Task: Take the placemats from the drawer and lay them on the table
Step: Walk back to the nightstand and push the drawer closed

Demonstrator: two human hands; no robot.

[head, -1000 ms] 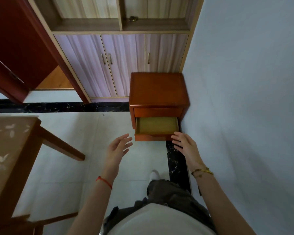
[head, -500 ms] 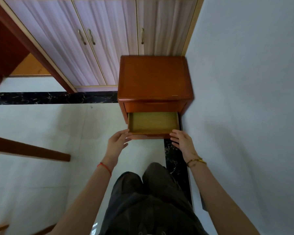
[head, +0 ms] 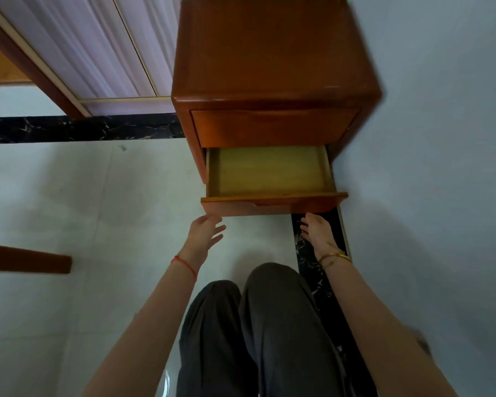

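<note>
Pale floor; both empty hands just below open drawer.

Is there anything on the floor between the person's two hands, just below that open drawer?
No. In the head view, only bare pale floor tile lies between the left hand and right hand, beneath the open drawer.

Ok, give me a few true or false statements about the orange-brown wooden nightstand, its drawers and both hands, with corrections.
1. The lower drawer of the orange-brown wooden nightstand is pulled open. True.
2. The upper drawer is open too. False: it is shut.
3. The left hand holds a placemat. False: it is open and empty, just below the drawer front.
4. The right hand wears a gold bracelet at the wrist. True.
5. Placemats are stacked in the open drawer. False: only its bare yellowish bottom shows.
</note>
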